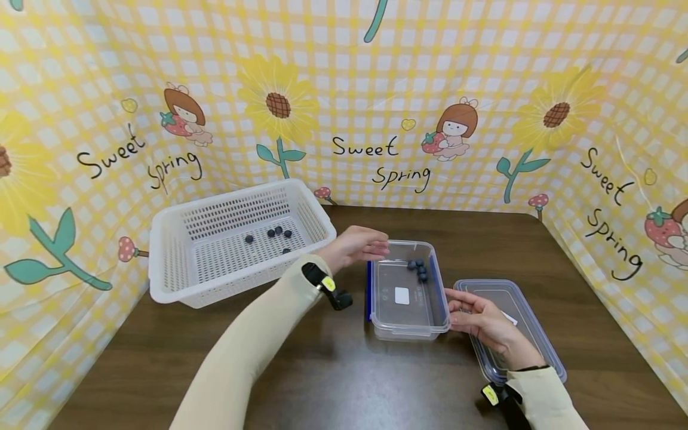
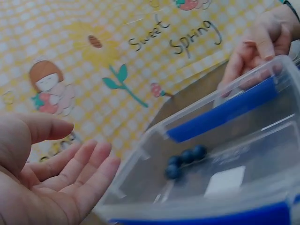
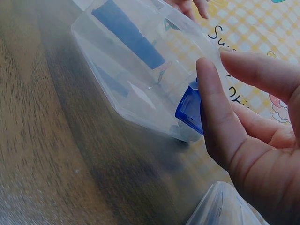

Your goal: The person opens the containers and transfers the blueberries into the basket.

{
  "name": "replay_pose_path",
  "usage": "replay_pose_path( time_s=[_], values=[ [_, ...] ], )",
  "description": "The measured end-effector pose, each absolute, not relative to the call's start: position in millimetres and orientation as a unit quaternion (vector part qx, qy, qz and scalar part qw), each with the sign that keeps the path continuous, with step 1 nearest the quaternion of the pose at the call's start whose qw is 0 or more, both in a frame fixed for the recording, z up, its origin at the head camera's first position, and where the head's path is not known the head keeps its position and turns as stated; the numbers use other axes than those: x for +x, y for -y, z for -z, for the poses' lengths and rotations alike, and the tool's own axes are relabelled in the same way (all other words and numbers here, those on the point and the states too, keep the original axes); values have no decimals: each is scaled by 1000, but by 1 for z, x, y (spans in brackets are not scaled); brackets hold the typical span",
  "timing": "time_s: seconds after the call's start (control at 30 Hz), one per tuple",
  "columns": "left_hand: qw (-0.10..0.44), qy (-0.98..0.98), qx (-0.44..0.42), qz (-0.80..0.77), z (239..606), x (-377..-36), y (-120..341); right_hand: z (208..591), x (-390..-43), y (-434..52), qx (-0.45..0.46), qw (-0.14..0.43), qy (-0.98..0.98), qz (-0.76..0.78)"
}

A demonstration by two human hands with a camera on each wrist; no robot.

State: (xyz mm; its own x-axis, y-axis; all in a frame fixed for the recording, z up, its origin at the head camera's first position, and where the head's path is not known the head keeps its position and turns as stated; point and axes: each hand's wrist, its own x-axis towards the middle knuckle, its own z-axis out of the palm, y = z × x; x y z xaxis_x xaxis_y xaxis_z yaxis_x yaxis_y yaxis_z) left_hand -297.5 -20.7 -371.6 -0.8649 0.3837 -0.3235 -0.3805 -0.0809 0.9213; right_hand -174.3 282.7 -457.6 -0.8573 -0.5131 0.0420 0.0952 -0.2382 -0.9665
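A clear plastic container [image 1: 411, 331] with blue clips stands mid-table. Three blueberries [image 1: 419, 269] lie at its far end, also seen as blueberries [image 2: 185, 159] in the left wrist view. My left hand [image 1: 357, 246] hovers at the container's far left corner, with its palm [image 2: 56, 183] open and empty. My right hand [image 1: 478, 319] is at the container's right side. Its straight fingers [image 3: 220, 117] lie against the blue clip [image 3: 190, 110]. The clear lid [image 1: 532, 325] lies flat under that hand.
A white perforated basket [image 1: 231, 197] stands at the back left with several blueberries [image 1: 271, 234] on its floor. Yellow checked backdrop walls close in the brown table [image 1: 333, 382] on the left, back and right.
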Motion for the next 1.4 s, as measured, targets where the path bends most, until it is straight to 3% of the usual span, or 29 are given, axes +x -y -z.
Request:
replay_pose_path(
  time_s=[0.47, 1.03, 1.4],
  values=[
    [320, -694, 34, -644, 406, -287, -45, 456, -173, -285, -179, 201, -582, 767],
    [332, -663, -33, -670, 428, -281, -69, 455, -173, -282, -179, 205, -590, 760],
    [358, -651, -9, -669, 430, -276, -80, 457, -173, -282, -182, 202, -580, 768]
  ],
)
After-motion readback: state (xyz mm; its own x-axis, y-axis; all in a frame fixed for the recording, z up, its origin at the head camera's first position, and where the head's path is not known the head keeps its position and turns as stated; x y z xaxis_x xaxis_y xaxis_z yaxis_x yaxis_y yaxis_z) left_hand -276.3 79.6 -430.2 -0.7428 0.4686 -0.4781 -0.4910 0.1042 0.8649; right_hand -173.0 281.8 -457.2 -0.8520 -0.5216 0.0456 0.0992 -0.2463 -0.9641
